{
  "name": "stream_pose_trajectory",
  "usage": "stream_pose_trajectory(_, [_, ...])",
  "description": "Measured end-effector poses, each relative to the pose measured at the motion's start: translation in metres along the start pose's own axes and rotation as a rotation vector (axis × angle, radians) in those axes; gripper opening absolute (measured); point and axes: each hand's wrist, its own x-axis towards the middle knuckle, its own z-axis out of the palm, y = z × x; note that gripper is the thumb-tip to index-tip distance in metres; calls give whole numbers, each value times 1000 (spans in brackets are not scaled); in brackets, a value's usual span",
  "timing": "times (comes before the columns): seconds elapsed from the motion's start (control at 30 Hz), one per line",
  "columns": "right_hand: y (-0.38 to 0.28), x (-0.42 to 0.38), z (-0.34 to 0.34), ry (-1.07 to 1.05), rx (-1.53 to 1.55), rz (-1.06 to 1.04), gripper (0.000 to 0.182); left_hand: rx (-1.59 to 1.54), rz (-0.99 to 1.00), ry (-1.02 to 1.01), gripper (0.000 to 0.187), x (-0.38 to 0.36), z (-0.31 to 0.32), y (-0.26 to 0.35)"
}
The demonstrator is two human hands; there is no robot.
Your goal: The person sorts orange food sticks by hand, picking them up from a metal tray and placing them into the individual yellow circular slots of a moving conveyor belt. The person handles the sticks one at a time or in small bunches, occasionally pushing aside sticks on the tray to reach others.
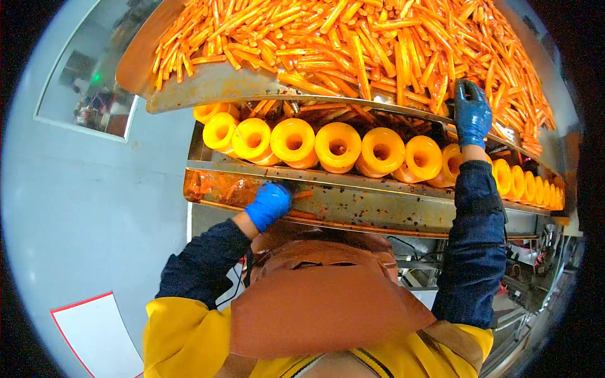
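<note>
My right hand (pixel 472 116), in a wet, darkened blue glove, is at the front rim of the upper metal tray (pixel 233 85), against a heap of glossy orange sticks (pixel 378 47). Its fingers are bent inward; what they hold, if anything, is hidden. In the lower metal trough (pixel 372 198) is my left hand (pixel 270 205), in a brighter blue glove. The fingers are curled, and their darkened tips point right, close to a few loose orange sticks (pixel 303 194). I cannot make out what is in them.
Between tray and trough runs a row of yellow funnel-like cups (pixel 338 147) with round holes. Orange scraps (pixel 217 188) lie at the trough's left end. A brown apron (pixel 321 309) is in front of my body. Machine parts (pixel 523 271) stand at lower right.
</note>
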Motion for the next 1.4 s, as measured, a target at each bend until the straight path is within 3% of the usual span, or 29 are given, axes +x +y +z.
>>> stream_pose_trajectory(0.03, [2,-1,3,5,-4,4,33,124,-91,-124,24,7,18,-1])
stream_pose_trajectory(0.07, [4,-1,6,24,-28,9,33,126,-85,-119,24,9,30,-3])
stream_pose_trajectory(0.13, [7,1,7,26,-54,-2,36,-177,-64,321,27,10,47,-9])
stream_pose_trajectory(0.23, [-3,0,-2,-27,-33,41,35,-304,54,309,27,-6,-21,16])
stream_pose_trajectory(0.3, [-2,0,0,-17,-36,15,35,-587,197,633,25,-26,-86,40])
stream_pose_trajectory(0.37, [0,0,1,17,-52,-16,34,-885,73,706,25,-34,-123,43])
stream_pose_trajectory(0.43, [6,0,6,34,-41,-33,34,-667,154,1097,25,-15,-146,43])
stream_pose_trajectory(0.47, [6,1,6,47,-26,-45,34,-842,163,1065,27,-2,-149,39])
stream_pose_trajectory(0.5, [6,1,6,56,-26,-49,34,-1044,69,854,29,8,-146,37])
stream_pose_trajectory(0.6, [-6,0,-4,-39,-82,37,33,-967,74,753,31,28,-151,29])
stream_pose_trajectory(0.7, [-3,-1,-3,-7,11,0,31,-555,88,944,39,38,-183,10])
stream_pose_trajectory(0.77, [0,-2,2,51,-2,-46,28,-150,246,1099,41,57,-213,-5])
stream_pose_trajectory(0.8, [2,-1,4,107,-17,-94,26,-147,254,1104,41,66,-227,-8])
stream_pose_trajectory(1.0, [-1,-2,0,115,-13,-88,23,645,531,840,47,141,-274,-3])
stream_pose_trajectory(1.23, [-5,-2,-3,37,9,-9,25,414,436,682,46,145,-287,-26])
stream_pose_trajectory(1.3, [-8,-4,-8,50,2,-43,26,315,493,790,44,146,-283,-43])
stream_pose_trajectory(1.4, [-5,-3,-3,61,12,-42,25,-147,259,952,39,128,-289,-46])
